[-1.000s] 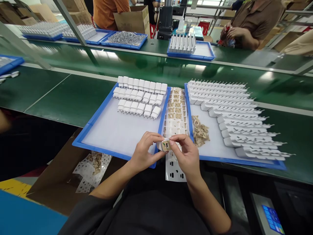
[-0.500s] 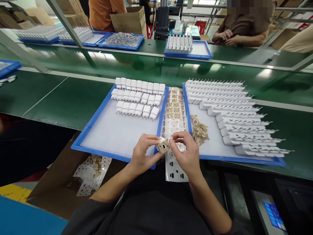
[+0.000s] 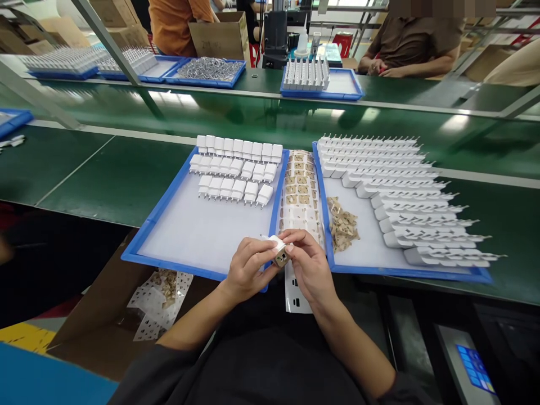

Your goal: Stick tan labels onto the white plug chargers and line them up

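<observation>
Between my two hands is a white charger plug (image 3: 277, 244), its brownish port face turned toward me. My left hand (image 3: 250, 268) grips it from the left, fingers wrapped round the body. The thumb and fingers of my right hand (image 3: 310, 267) are closed on its right side, by the edge of the port face. Just beyond lies a sheet of tan stickers (image 3: 300, 191), its near end hanging over the table edge under my right hand. On the left, a blue-rimmed tray (image 3: 158, 212) holds rows of white charger plugs (image 3: 234, 167).
The right tray (image 3: 400, 274) carries dense rows of chargers (image 3: 396, 194) and a heap of tan sticker scraps (image 3: 341, 225). Below on the left, a cardboard box (image 3: 95, 304) contains used sheets (image 3: 154, 304). Across the green bench, a person in brown (image 3: 417, 45) sits behind another tray (image 3: 348, 84).
My right hand has moved left and closed onto the charger plug. The plug has tilted, showing more of its white top. My left hand keeps its hold.
</observation>
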The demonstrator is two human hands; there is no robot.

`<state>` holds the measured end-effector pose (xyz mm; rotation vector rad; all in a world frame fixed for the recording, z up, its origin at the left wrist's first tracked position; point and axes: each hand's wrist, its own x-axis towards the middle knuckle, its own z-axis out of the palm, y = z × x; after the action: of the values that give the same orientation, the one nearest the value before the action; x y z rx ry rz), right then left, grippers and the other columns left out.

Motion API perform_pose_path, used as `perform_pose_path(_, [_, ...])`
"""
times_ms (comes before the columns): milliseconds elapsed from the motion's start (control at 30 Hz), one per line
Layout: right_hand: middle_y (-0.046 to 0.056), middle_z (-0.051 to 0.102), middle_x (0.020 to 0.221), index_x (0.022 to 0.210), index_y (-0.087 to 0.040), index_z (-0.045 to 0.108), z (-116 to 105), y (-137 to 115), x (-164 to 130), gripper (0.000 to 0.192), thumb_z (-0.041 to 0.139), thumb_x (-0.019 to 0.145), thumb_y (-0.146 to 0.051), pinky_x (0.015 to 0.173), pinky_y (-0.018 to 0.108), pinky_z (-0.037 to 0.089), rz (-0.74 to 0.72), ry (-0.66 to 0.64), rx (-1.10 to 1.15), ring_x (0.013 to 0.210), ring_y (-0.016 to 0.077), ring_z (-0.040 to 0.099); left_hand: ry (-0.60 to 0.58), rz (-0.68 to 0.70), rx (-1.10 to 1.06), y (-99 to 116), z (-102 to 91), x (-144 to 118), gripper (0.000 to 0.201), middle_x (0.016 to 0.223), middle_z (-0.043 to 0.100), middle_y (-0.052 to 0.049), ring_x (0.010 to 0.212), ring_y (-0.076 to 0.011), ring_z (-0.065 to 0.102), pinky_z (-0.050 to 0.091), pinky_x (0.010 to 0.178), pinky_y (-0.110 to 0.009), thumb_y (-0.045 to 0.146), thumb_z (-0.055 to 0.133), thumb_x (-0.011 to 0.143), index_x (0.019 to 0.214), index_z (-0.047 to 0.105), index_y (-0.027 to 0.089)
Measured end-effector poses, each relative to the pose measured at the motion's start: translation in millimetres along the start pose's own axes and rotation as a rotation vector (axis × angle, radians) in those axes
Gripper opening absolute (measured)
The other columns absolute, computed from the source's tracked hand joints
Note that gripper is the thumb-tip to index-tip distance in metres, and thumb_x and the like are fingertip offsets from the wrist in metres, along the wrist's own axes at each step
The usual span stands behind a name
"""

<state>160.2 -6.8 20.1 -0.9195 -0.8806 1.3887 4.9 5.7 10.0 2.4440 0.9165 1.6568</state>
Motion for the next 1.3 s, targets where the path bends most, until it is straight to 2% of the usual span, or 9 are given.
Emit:
perform_pose_path(167, [0.002, 0.069, 0.103, 0.095, -0.027, 0.071, -10.6, -6.2, 0.8, 0.01, 0.065, 0.087, -0.023, 0.092, 0.037, 0.05, -0.113, -0.076, -0.223, 0.103, 0.02, 0.064, -0.029, -0.177, -0.15, 0.6, -2.0, -1.0, 0.04, 0.103, 0.069, -0.007, 0.093, -0.019, 0.066, 0.056, 0.076, -0.033, 0.015, 0.08, 0.079, 0.112, 0.058, 0.022])
perform_pose_path(333, [0.004, 0.07, 0.105, 0.094, -0.027, 0.07, -14.3, -19.2, -1.1, 0.016, 0.067, 0.086, -0.013, 0.093, 0.041, 0.05, -0.61, -0.144, -0.655, 0.103, 0.0215, 0.063, -0.09, -0.341, -0.169, 2.3, -4.8, 1.7, 0.036, 0.099, 0.069, -0.005, 0.094, -0.0204, 0.065, 0.055, 0.082, -0.036, 0.02, 0.08, 0.079, 0.108, 0.059, 0.023])
perform_pose_path(433, [0.003, 0.071, 0.092, 0.093, -0.027, 0.067, -29.3, -25.1, -4.5, 0.015, 0.066, 0.086, -0.014, 0.085, 0.04, 0.054, -0.708, -0.299, -0.608, 0.094, 0.0214, 0.065, -0.157, -0.568, -0.19, -2.0, -12.8, 2.5, 0.032, 0.102, 0.069, -0.006, 0.098, -0.0211, 0.066, 0.055, 0.086, -0.036, 0.026, 0.078, 0.081, 0.107, 0.061, 0.022])
perform_pose_path(533, [0.002, 0.07, 0.085, 0.093, -0.025, 0.065, -70.3, -29.9, -1.5, 0.007, 0.063, 0.09, -0.02, 0.08, 0.038, 0.056, -0.607, 0.047, -0.558, 0.086, 0.02, 0.068, -0.194, -0.734, -0.147, -20.7, -33.3, 4.8, 0.031, 0.104, 0.07, -0.006, 0.094, -0.02, 0.068, 0.057, 0.086, -0.034, 0.033, 0.076, 0.081, 0.106, 0.062, 0.02])
perform_pose_path(633, [0.005, 0.071, 0.092, 0.101, -0.023, 0.068, -125.0, -32.7, 14.3, 0.023, 0.071, 0.083, -0.037, 0.079, 0.041, 0.055, -0.461, 0.471, -0.909, 0.081, 0.0225, 0.068, -0.223, -0.823, 0.023, -62.2, -66.7, 12.8, 0.037, 0.102, 0.072, -0.006, 0.088, -0.02, 0.068, 0.058, 0.08, -0.033, 0.043, 0.073, 0.081, 0.108, 0.064, 0.019])
perform_pose_path(800, [0.017, 0.069, 0.121, 0.104, -0.019, 0.072, -174.5, -27.7, 37.7, 0.033, 0.057, 0.089, -0.044, 0.089, 0.056, 0.052, -0.521, 0.529, -1.421, 0.102, 0.0385, 0.068, -0.267, -0.961, 0.522, -163.8, -116.6, 36.4, 0.046, 0.103, 0.072, -0.01, 0.095, -0.0268, 0.068, 0.054, 0.083, -0.036, 0.05, 0.068, 0.08, 0.109, 0.066, 0.016])
perform_pose_path(967, [0.016, 0.069, 0.123, 0.106, -0.021, 0.073, -177.8, -20.6, 33.8, 0.026, 0.061, 0.09, -0.038, 0.082, 0.051, 0.056, -0.636, 0.538, -1.455, 0.1, 0.0386, 0.07, -0.434, -1.004, 0.641, -225.2, -112.6, 50.4, 0.045, 0.112, 0.072, -0.014, 0.106, -0.0309, 0.066, 0.051, 0.087, -0.035, 0.05, 0.062, 0.085, 0.111, 0.068, 0.013])
perform_pose_path(1133, [0.014, 0.071, 0.117, 0.107, -0.021, 0.073, -168.1, -25.0, 28.5, 0.025, 0.058, 0.093, -0.035, 0.091, 0.053, 0.056, -0.717, 0.571, -1.462, 0.108, 0.0375, 0.068, -0.49, -0.972, 0.632, -232.5, -114.0, 43.4, 0.052, 0.117, 0.071, -0.016, 0.113, -0.0322, 0.063, 0.05, 0.094, -0.036, 0.056, 0.051, 0.092, 0.116, 0.069, 0.013])
perform_pose_path(1300, [0.011, 0.071, 0.111, 0.106, -0.019, 0.07, -126.7, -27.4, 31.2, 0.022, 0.059, 0.094, -0.033, 0.097, 0.049, 0.053, -0.829, 0.305, -1.361, 0.106, 0.0301, 0.067, -0.582, -1.073, 0.867, -241.9, -137.9, 27.8, 0.061, 0.141, 0.053, -0.024, 0.13, -0.0395, 0.051, 0.047, 0.098, -0.046, 0.043, 0.048, 0.094, 0.147, 0.044, 0.012])
